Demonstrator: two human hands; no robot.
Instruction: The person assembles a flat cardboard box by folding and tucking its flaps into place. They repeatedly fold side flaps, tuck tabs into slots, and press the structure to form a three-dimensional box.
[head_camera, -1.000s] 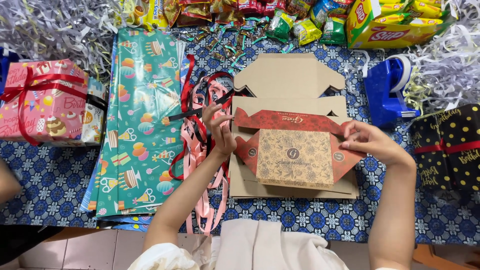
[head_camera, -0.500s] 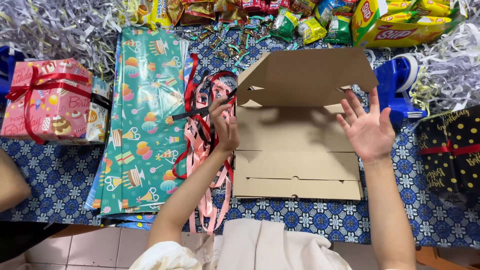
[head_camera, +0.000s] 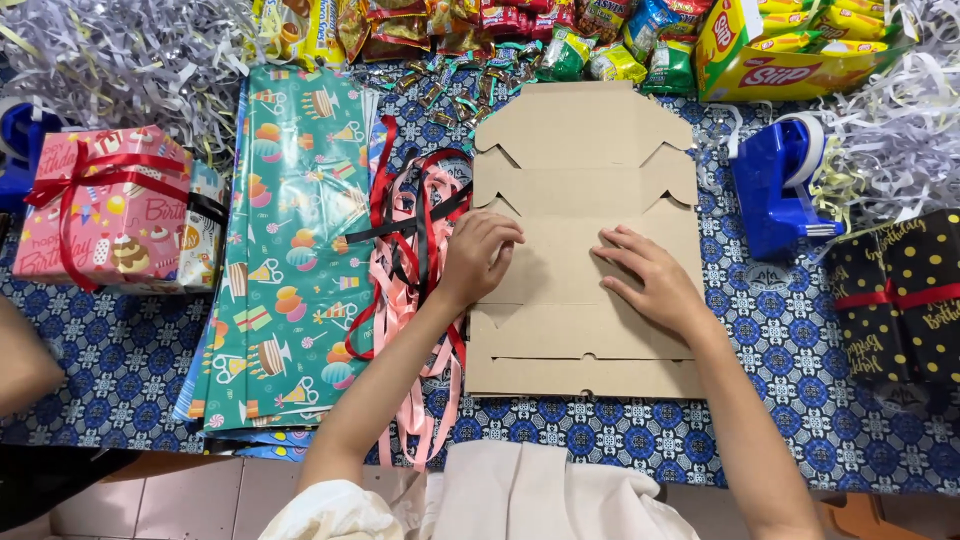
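Flat brown cardboard box blank (head_camera: 585, 190) lay unfolded on the blue patterned tabletop (head_camera: 780, 420), plain side up, notched flaps showing along its far half. Both hands rested on the blank's middle panel, pressing down, neither grasping anything. Left hand (head_camera: 480, 255) sat at the blank's left edge, fingers curled loosely, knuckles up. Right hand (head_camera: 650, 280) lay flat and open, right of centre on the blank, fingers spread and pointing left.

Just left of the blank, touching its edge: tangle of ribbons (head_camera: 410, 260), red, black and pink, pink strands trailing toward the tabletop's near edge. Further left of the blank: stack of teal wrapping paper sheets (head_camera: 290, 260) printed with cakes and party hats. Well left of the blank: pink wrapped gift box (head_camera: 105, 215) tied with red ribbon. Beyond the blank's far edge: row of snack packets (head_camera: 560, 30) and a yellow packet carton (head_camera: 790, 50). Right of the blank, near: blue tape dispenser (head_camera: 775, 190). Further right: black gift box with gold dots (head_camera: 900, 295), red ribbon round it. Shredded silver paper (head_camera: 120, 60) heaped at the far left corner, more at the far right. Another person's arm (head_camera: 20, 365) entered at the left edge, well apart from the blank.
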